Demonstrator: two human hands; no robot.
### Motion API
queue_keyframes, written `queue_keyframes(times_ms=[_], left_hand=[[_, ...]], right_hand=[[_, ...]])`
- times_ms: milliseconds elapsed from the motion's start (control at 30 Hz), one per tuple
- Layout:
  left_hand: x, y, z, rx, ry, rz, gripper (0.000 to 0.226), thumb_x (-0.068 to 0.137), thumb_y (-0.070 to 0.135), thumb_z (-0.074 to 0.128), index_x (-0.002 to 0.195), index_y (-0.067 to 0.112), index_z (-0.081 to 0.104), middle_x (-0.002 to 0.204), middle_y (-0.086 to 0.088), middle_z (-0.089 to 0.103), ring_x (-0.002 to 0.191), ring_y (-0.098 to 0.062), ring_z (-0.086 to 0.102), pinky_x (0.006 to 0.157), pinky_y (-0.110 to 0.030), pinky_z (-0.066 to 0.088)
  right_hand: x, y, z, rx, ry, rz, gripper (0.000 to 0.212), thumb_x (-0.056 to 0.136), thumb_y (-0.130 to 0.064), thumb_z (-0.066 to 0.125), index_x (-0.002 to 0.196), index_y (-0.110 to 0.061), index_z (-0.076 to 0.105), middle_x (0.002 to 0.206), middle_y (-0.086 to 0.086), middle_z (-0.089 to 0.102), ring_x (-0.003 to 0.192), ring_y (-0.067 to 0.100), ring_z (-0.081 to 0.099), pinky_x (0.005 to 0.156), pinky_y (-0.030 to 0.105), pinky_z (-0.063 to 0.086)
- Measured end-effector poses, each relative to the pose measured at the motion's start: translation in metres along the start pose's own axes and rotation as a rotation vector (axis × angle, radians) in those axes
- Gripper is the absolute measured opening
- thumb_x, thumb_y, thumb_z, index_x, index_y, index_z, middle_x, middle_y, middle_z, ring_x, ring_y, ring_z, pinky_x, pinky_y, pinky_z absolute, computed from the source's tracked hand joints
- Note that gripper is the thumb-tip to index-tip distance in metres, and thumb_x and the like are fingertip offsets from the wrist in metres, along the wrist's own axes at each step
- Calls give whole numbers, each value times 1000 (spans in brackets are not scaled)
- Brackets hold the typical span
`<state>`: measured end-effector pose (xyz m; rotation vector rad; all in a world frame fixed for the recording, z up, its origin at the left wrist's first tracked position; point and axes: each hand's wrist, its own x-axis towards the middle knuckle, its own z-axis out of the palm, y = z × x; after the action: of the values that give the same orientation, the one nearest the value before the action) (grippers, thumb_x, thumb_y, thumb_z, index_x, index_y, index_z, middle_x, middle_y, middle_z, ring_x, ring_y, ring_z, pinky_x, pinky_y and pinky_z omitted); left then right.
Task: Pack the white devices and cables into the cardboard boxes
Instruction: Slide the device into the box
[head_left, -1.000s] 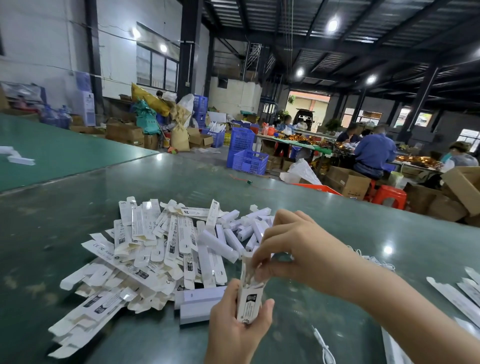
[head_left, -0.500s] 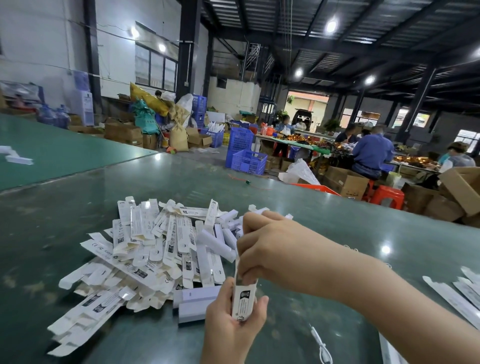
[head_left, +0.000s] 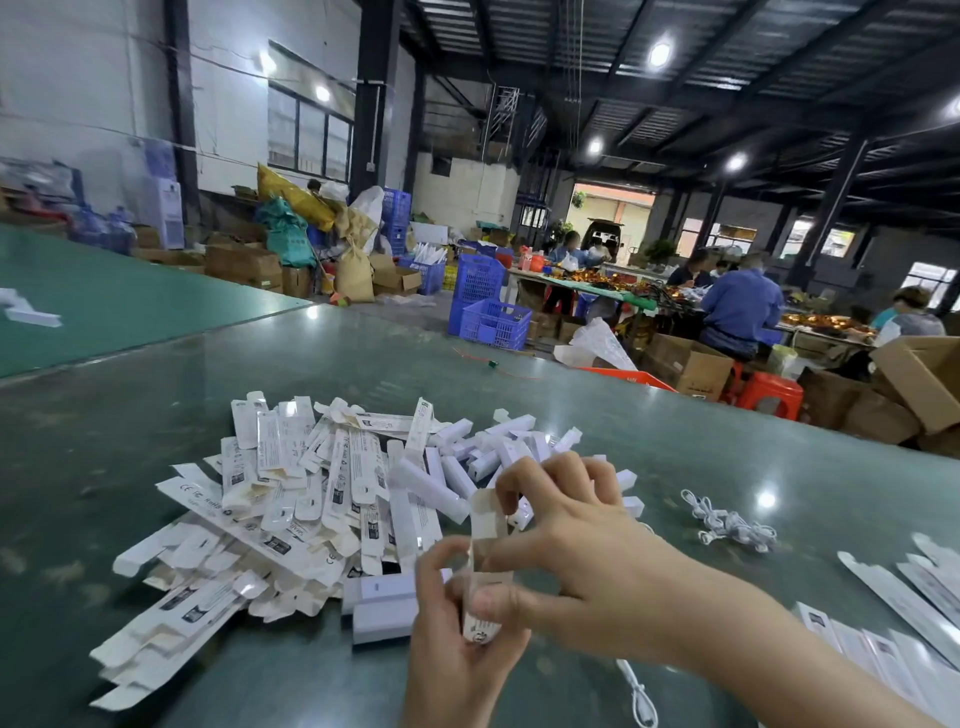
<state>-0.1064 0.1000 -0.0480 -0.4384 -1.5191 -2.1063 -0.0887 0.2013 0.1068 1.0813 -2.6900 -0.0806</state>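
Head view, lower centre of frame:
- left hand: grasping small white box, upright.
- right hand: fingers pinching the box's top flap.
- pile of flat boxes: centre left, on green table.
- cable bundle: right.

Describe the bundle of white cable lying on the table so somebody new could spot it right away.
Start at the big heap of flat white cartons on the green table, then look past the two hands to the right. The coiled white cable bundle lies there alone, a knotted tangle of loops, unlike the flat cartons around it.
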Motion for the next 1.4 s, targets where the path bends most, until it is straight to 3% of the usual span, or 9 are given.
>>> queue_keyframes(times_ms=[100,233,367,533,733,900,1067,1200,1400], left_hand=[[0,-2,2,-9,29,182,72,67,13,75,116,49,38,111,4,65,85,-15,69,70,-29,56],[2,-3,0,50,-21,252,68,69,19,73,123,46,41,102,11,66,67,-2,64,62,-13,51],[2,-11,-1,73,3,201,61,73,36,76,125,47,45,110,13,66,83,-6,67,67,-16,53],[6,-10,-1,48,-14,206,52,80,39,74,124,35,47,117,2,65,94,-21,68,76,-30,56],[7,-16,-12,32,-48,205,53,70,19,68,116,37,50,76,1,66,46,-23,55,39,-37,47],[6,-16,-5,60,-50,276,57,72,20,70,120,40,46,88,3,68,60,-14,63,56,-25,52],[8,-17,-4,32,-74,319,74,81,23,74,137,38,27,118,12,58,91,-13,68,72,-26,56],[8,-17,-6,124,-54,281,71,85,43,68,143,37,27,126,15,58,102,-6,64,80,-20,53],[12,-17,-4,137,-33,331,65,87,35,68,142,27,33,131,5,56,109,-15,62,86,-22,51]], right_hand=[[-4,-1,9,27,143,-38,37,88,-64,33,102,-43,61,106,-10,36,99,13,26,87,29,16],[-14,6,30,613,598,142,16,87,-29,52,88,-29,67,85,-14,57,86,5,48,81,22,34],[-18,9,39,824,451,154,24,83,-10,59,92,-26,74,92,-12,60,91,12,56,82,18,41],[-14,9,40,830,353,132,17,83,-20,57,88,-29,70,102,-15,54,102,14,55,89,19,39],[-10,1,44,1068,522,164,22,73,-26,69,83,-33,51,96,-5,71,86,14,61,80,23,47],[-4,0,42,1034,502,151,16,82,-33,61,87,-24,73,89,-4,70,87,17,64,80,35,49],[-3,0,42,799,537,124,10,82,-18,67,86,-17,77,84,-7,67,79,8,63,73,16,46],[-5,0,42,648,574,86,11,84,-17,66,87,-14,75,84,-6,66,79,0,60,72,13,46],[0,-5,41,578,598,65,16,88,-23,63,87,-12,74,84,-5,62,79,5,57,72,14,45]])
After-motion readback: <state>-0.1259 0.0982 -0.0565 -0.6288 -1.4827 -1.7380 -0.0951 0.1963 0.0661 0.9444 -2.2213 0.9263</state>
